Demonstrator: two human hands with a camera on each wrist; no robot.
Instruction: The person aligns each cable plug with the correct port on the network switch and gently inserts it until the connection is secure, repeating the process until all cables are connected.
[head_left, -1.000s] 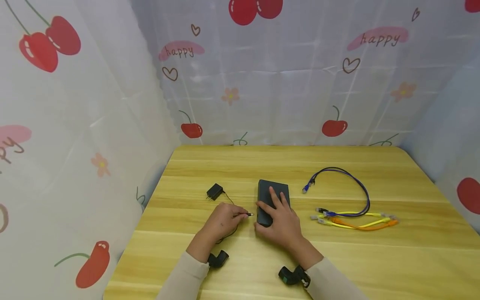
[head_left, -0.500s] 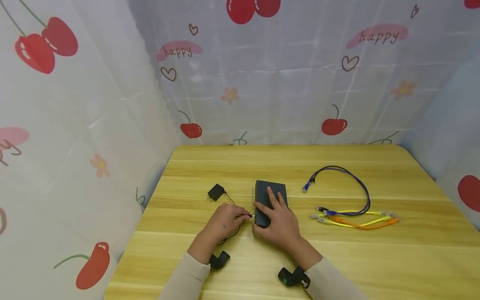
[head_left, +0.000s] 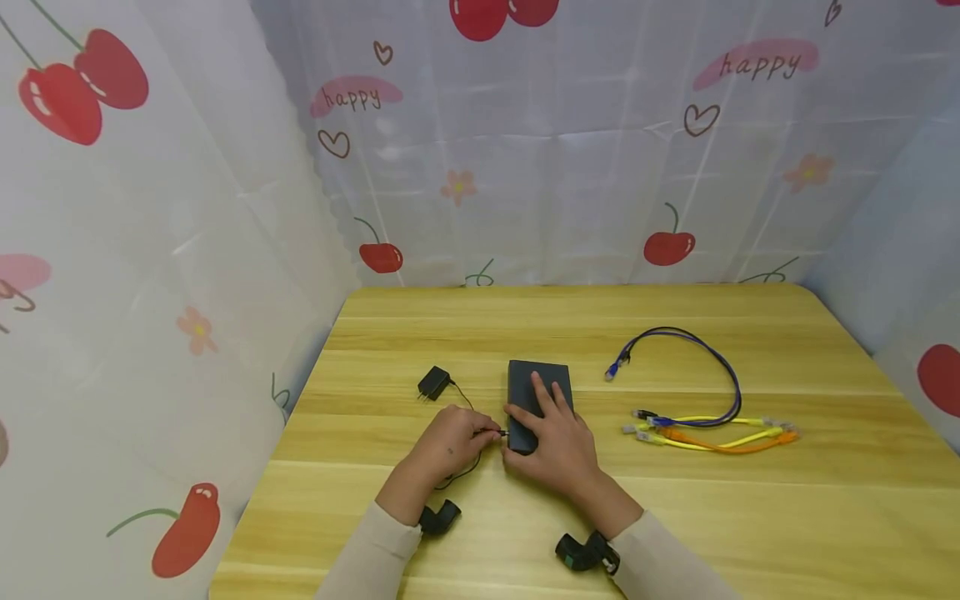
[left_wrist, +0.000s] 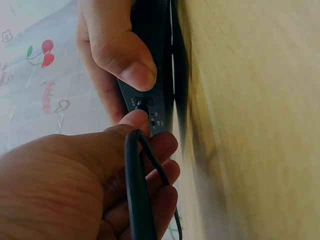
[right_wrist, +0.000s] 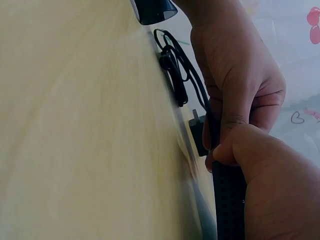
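A flat black box [head_left: 542, 377], a networking device by its look, lies on the table with vent holes and small sockets along its edge. My left hand [head_left: 450, 437] pinches the barrel plug [left_wrist: 143, 104] of a power adapter lead between thumb and finger. The plug's tip sits at a socket in the box's left side; how deep it goes is hidden. Over the box's top my right hand [head_left: 558, 446] rests with fingers spread and straight, its thumb [left_wrist: 139, 75] pressing the side face by the socket. The adapter block [head_left: 433, 382] lies to the left, prongs showing.
Right of the box lies a looped pair of blue and black network cables [head_left: 705, 348]. Yellow cables [head_left: 686, 446] and an orange cable [head_left: 738, 452] lie in front of it. A patterned curtain [head_left: 555, 167] stands behind the wooden table [head_left: 750, 525].
My left hand has brought the plug rightward, from a small gap to contact with the box's side. The box and right hand have shifted slightly left.
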